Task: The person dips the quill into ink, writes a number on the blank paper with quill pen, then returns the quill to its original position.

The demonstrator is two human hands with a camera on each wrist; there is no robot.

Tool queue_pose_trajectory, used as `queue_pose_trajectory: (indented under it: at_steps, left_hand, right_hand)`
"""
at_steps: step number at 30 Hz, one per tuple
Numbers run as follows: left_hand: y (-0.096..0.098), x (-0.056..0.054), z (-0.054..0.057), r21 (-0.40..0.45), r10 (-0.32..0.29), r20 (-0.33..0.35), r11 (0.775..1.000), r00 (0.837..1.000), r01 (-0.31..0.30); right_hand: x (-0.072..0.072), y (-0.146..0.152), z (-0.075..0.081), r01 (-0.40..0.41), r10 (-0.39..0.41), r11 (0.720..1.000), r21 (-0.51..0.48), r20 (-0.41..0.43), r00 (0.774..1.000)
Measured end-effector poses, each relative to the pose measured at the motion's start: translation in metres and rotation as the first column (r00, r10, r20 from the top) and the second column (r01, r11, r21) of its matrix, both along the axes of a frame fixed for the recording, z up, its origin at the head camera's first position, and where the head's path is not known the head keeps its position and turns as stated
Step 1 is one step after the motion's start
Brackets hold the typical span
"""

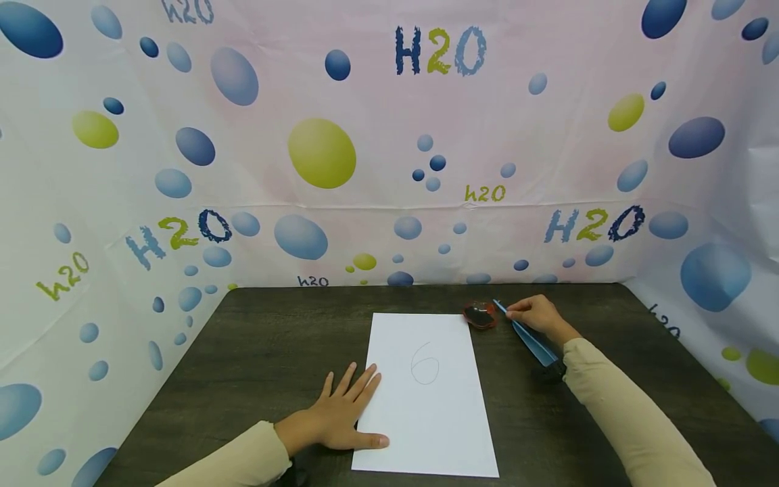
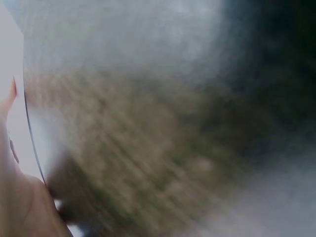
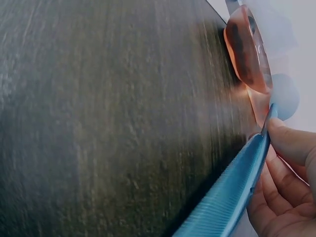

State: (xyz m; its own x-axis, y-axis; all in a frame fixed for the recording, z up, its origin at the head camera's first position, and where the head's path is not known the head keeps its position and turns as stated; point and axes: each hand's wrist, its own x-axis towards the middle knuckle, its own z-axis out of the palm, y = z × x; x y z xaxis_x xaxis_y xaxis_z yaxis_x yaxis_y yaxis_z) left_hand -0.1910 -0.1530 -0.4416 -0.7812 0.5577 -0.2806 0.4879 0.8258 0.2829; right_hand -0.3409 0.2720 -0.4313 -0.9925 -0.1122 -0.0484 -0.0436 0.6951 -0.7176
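My left hand (image 1: pixel 343 414) lies with its fingers spread over the left edge of a white sheet of paper (image 1: pixel 438 426), thumb and fingertips on the sheet. A thin-lined figure "6" (image 1: pixel 425 365) is drawn on the paper. At the back right, my right hand (image 1: pixel 538 316) pinches a light-blue comb (image 1: pixel 534 343) near its narrow end between thumb and fingers. Fine teeth run along the comb (image 3: pixel 222 197) in the right wrist view. Close to its tip sits a small translucent red-orange object (image 1: pixel 481 315) with a dark middle, by the paper's far right corner.
Both hands work over a dark wood-grain table (image 1: pixel 286 338). A white sheet with blue and green dots and H2O lettering (image 1: pixel 441 51) hangs behind and along the sides. The left wrist view is mostly blurred, with part of the left hand at its left edge.
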Motion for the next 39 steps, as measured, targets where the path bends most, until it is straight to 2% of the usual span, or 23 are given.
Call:
queue_pose_trajectory:
  at_steps: [11,16,23,32,35,39]
  left_hand:
    - [0.001,-0.001,0.0,0.0,-0.008,0.003,1.0,1.0,0.008]
    - [0.002,-0.002,0.001,-0.002,-0.009,0.022,1.0,1.0,0.009]
    - [0.002,-0.004,-0.002,-0.006,-0.017,0.011,1.0,1.0,0.017]
    - [0.001,-0.01,-0.004,-0.021,-0.025,0.017,0.999,1.0,0.026]
    - [0.0,-0.013,-0.003,-0.021,-0.026,0.034,0.999,0.999,0.026]
    - [-0.003,-0.018,0.002,-0.002,-0.024,0.044,1.0,0.999,0.024]
  right_hand:
    - [0.0,0.003,-0.006,0.003,-0.004,1.0,-0.004,-0.018,1.0]
    - [0.001,0.003,-0.004,0.004,-0.004,1.0,-0.001,-0.014,1.0]
    - [0.002,0.004,-0.002,0.001,-0.001,1.0,0.007,-0.008,1.0]
    - [0.004,0.004,0.003,0.02,-0.019,0.999,-0.029,0.029,0.999]
    - [0.006,0.003,0.008,0.007,-0.007,1.0,-0.01,0.01,1.0]
    - [0.006,0.002,0.014,-0.041,0.045,0.997,0.068,-0.055,0.997]
